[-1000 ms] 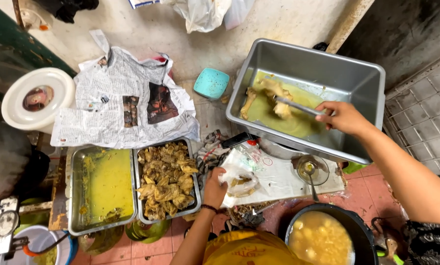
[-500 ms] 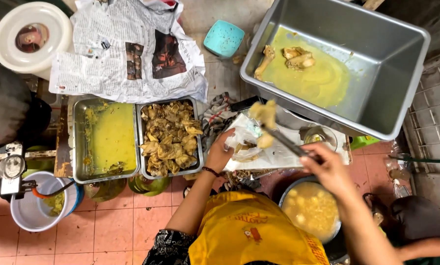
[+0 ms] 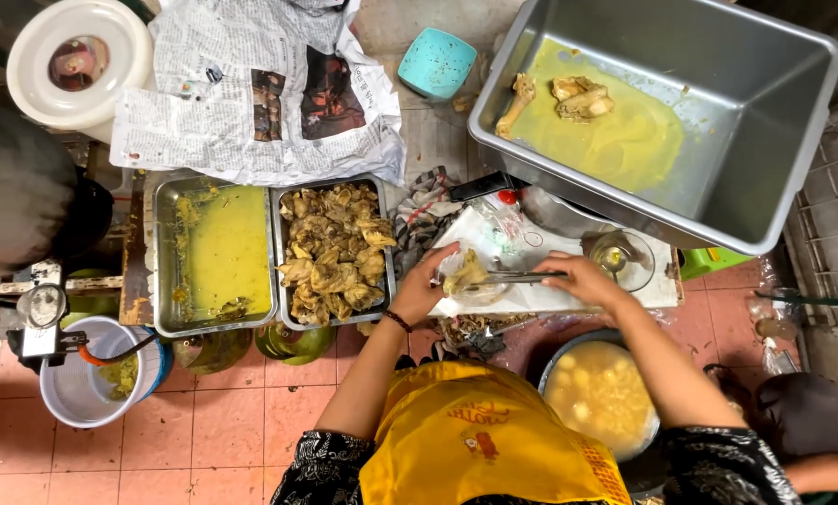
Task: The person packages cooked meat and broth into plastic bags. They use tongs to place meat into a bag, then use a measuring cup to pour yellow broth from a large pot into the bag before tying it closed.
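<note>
Floor [image 3: 223, 440] was pink tile w/ dirty grout. Concrete slab [image 3: 428, 140] lay at top, partly under newspaper [image 3: 251, 103]. Grey tiles [image 3: 835, 206] at right edge. Even daylight.

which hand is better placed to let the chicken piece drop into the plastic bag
Probably the right hand: it holds the tongs gripping the chicken piece, right at the bag. The left hand is only holding that bag.

Newspaper [image 3: 251, 93], a teal tub [image 3: 436, 64] and a white bucket [image 3: 96, 379] lie nearby.
</note>
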